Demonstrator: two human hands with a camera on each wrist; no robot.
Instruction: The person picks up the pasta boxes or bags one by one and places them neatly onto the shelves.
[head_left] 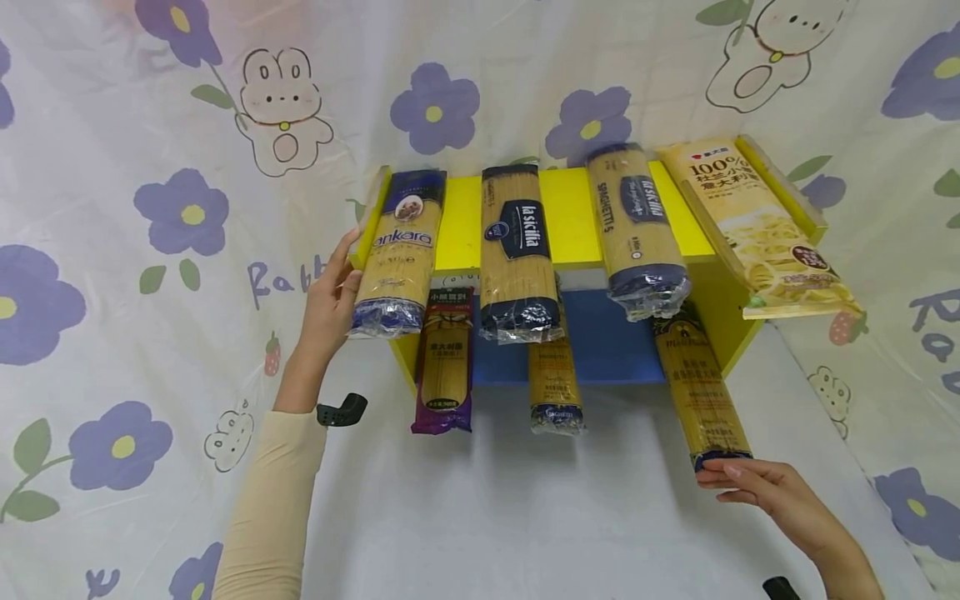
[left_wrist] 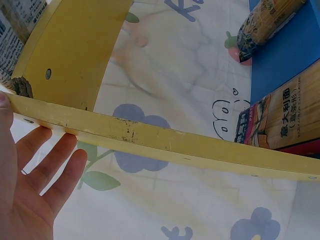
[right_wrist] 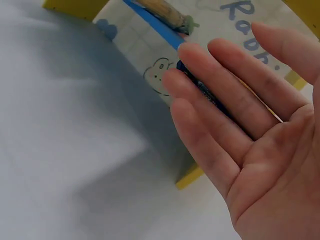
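My left hand (head_left: 330, 300) rests against the left side of a yellow and blue shelf (head_left: 570, 217), beside the blue-topped ankara spaghetti pack (head_left: 397, 254). In the left wrist view its fingers (left_wrist: 52, 162) lie nearly straight along the yellow side panel (left_wrist: 165, 137). My right hand (head_left: 780, 500) is at the near end of a spaghetti pack (head_left: 701, 392) on the lower blue level, right side. Fairly straight fingers touch that end. In the right wrist view the fingers (right_wrist: 220, 100) are extended, thumb apart, and hide most of the pack.
On the yellow top level lie two la sicilia spaghetti packs (head_left: 517, 250) and a cream noodle bag (head_left: 765, 225). Below are a purple-edged pasta pack (head_left: 444, 358) and another spaghetti pack (head_left: 555, 375). Packs jut past the front edges. A printed cloth (head_left: 435, 108) hangs behind.
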